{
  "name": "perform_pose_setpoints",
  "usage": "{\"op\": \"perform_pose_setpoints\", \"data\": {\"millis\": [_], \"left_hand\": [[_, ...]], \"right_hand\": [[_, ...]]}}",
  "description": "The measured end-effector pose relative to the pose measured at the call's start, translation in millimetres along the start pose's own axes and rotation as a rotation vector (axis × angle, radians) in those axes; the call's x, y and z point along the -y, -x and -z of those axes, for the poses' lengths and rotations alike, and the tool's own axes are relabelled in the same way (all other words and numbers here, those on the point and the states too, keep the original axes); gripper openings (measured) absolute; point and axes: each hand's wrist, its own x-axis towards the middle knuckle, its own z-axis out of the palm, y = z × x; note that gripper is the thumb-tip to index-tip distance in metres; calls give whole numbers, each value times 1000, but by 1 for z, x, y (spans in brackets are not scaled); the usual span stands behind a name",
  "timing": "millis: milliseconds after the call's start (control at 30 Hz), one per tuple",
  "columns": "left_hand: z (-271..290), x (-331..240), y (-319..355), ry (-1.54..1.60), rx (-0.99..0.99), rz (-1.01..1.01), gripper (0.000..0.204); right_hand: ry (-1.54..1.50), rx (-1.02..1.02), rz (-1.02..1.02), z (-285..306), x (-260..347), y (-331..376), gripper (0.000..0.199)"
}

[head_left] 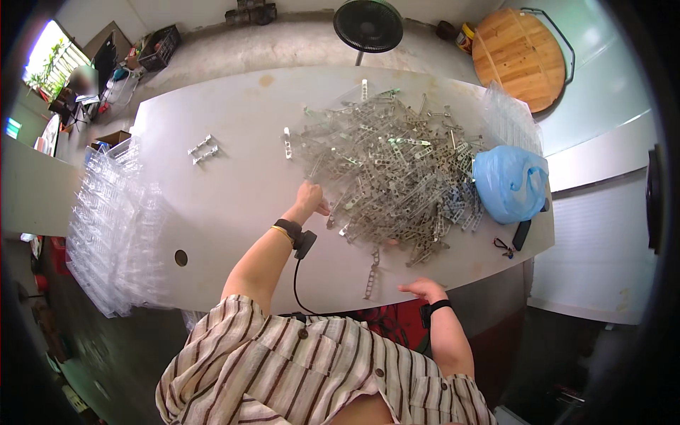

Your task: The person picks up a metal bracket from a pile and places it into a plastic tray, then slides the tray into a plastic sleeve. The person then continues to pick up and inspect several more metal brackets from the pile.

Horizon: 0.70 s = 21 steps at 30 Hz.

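No legible text, no readable labels or brands, no numbers or signs clear enough to read

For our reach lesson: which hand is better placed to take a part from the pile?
Probably the left hand: it is beside the pile; the right hand is farther off, near the table edge.

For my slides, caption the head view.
Left hand at the edge of a heap of grey parts, right hand at the near edge of the table.

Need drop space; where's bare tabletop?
Free: left-middle of table, between clear plastic stack, loose grey pieces and left forearm (dodge the round hole); also beyond those pieces, to the far edge. Crowded: grey-part pile through blue bag, right.
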Motion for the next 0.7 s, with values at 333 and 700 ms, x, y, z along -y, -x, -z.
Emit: {"op": "perform_pose_setpoints", "data": {"millis": [333,700], "left_hand": [[10,-40,137,328,-199,-19,32],[41,68,275,483,-521,301,27]], "right_hand": [[-34,35,-82,-6,-17,-38,65],[-163,115,23,11,5,-21,67]]}}
